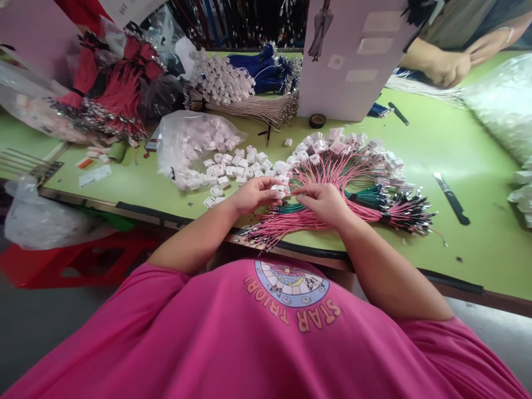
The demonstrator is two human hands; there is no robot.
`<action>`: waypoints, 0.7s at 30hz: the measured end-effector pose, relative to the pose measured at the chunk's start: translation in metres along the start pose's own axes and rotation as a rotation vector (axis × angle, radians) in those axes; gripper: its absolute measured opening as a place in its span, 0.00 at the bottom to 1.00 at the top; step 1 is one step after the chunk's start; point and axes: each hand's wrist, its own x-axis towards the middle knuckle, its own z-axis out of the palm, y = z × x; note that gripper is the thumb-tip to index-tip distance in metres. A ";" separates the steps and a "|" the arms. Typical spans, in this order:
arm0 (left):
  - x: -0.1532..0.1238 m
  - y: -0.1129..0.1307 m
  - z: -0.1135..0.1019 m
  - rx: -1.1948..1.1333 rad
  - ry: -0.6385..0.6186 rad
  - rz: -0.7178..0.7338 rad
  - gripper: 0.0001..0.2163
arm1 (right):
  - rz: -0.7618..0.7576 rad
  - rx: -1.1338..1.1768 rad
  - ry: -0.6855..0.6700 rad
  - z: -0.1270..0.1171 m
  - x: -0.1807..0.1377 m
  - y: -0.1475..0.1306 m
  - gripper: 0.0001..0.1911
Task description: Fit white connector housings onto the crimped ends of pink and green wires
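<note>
My left hand (255,195) pinches a small white plastic connector housing (280,191) between thumb and fingers. Just right of it, my right hand (322,202) is closed on the end of a pink wire (292,193), close against the housing; whether the tip is inside I cannot tell. Below and around both hands lie bundled pink wires (291,226) with metal terminals at their ends. Green wires (369,197) lie among them. Many pink wires behind my right hand end in white housings (318,145), fanned out in an arc. Loose white housings (239,164) are scattered left of that arc.
A clear bag of housings (195,138) lies behind the loose ones. Red wire bundles (118,91) stand at the back left, blue ones (266,72) at the back middle. A knife (452,199) lies at right, black tape (317,121) by the partition (344,66). Another person's hands (449,64) work beyond it.
</note>
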 end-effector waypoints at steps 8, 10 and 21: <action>0.001 -0.002 -0.002 -0.043 0.016 0.015 0.24 | -0.063 -0.367 0.102 -0.007 0.001 0.003 0.12; 0.001 0.000 0.000 -0.044 0.025 0.010 0.22 | -0.048 -0.358 0.110 -0.006 0.000 0.002 0.13; 0.001 0.001 0.001 -0.013 0.075 0.008 0.19 | -0.029 -0.449 0.156 0.000 -0.002 0.002 0.14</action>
